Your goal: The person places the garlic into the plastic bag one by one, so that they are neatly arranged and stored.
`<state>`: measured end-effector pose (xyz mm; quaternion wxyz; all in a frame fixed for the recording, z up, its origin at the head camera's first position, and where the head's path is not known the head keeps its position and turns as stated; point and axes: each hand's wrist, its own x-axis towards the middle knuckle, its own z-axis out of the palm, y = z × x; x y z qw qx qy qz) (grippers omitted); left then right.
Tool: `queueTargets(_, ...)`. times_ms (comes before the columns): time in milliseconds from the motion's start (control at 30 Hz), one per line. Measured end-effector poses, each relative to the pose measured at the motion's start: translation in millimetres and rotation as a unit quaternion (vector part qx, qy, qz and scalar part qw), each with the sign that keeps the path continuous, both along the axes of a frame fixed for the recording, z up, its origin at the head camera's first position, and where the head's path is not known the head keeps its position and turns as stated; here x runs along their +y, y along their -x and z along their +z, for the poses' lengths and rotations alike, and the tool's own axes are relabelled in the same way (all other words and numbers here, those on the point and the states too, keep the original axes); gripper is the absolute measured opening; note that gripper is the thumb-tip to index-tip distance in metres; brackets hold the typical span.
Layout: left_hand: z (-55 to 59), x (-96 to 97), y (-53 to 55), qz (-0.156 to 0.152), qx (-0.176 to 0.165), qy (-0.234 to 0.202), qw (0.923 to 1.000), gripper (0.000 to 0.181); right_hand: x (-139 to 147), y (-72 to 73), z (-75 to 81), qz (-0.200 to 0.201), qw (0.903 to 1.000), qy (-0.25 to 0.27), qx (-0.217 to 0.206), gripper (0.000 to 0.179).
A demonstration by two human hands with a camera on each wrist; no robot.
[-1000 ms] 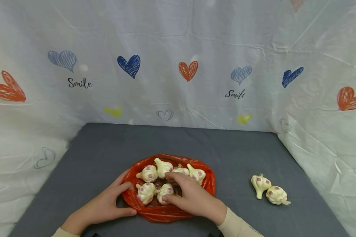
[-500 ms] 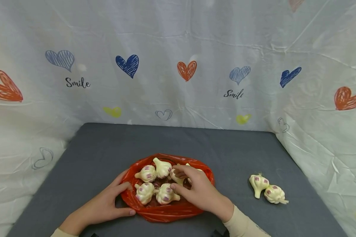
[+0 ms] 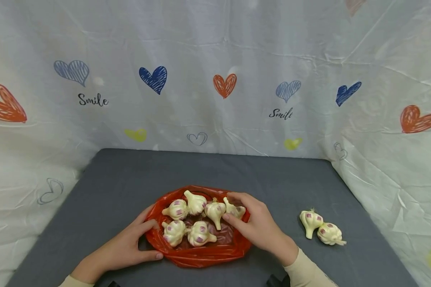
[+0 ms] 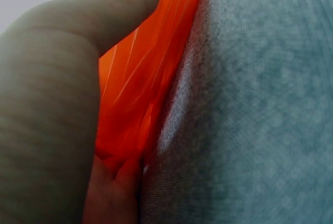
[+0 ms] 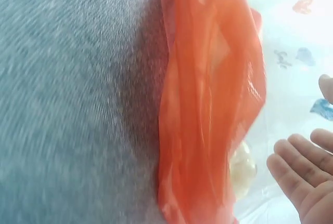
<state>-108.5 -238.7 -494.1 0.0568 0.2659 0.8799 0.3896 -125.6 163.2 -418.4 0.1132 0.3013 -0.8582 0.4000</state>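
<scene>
A red plastic bag with a rolled-down rim sits on the dark grey table, holding several white garlic bulbs with purple marks. My left hand rests against the bag's left side, thumb stretched along the front and fingers at the rim. In the left wrist view the thumb lies beside the red plastic. Over the bag's right rim, my right hand has its fingers spread, close to the rightmost garlic bulb. Its thumb tip is beside another garlic bulb. In the right wrist view the fingers are straight, holding nothing.
Two more garlic bulbs lie together on the table right of the bag, one garlic bulb stem forward, the other garlic bulb stem rightward. A white curtain with printed hearts hangs behind and along both sides of the table.
My right hand has moved rightward, from the front-middle bulb across to the right rim. The front-middle bulb and the one behind it have turned their stems. The left hand stays put.
</scene>
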Motion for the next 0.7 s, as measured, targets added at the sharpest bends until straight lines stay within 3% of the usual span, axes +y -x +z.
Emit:
queueTargets(267,-1.0,-0.4,0.8,-0.004,0.001,-0.004,1.0000,0.038,16.7,-1.6,2.4,-0.041,0.9991,-0.013,0.003,0.051)
queueTargets(467,0.8,-0.5,1.3,-0.001,0.001,-0.004,1.0000,0.047,29.8,1.4,-4.2,-0.053,0.9982,-0.002,0.026,0.050)
queueTargets(700,0.9,-0.6,0.9,0.001,0.007,0.006,1.0000,0.036,44.1,0.9,-6.6,-0.070,0.9965,-0.006,0.045,0.050)
